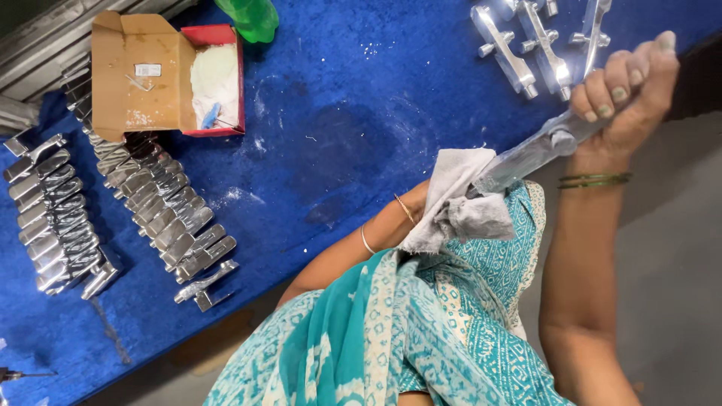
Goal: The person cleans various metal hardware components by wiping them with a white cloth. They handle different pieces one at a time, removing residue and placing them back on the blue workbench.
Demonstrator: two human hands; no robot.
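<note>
A teal-and-cream block-printed garment (421, 338) with a plain teal scarf covers the torso. Above it, thin green bangles (594, 180) ring the right wrist; slim, probably gold, bangles (404, 209) ring the left.

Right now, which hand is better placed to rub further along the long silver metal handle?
Left. The left hand, mostly hidden under the crumpled white cloth, already has it round the long silver metal handle at its lower end. The right hand has its grip shut on the upper end, holding it.
</note>
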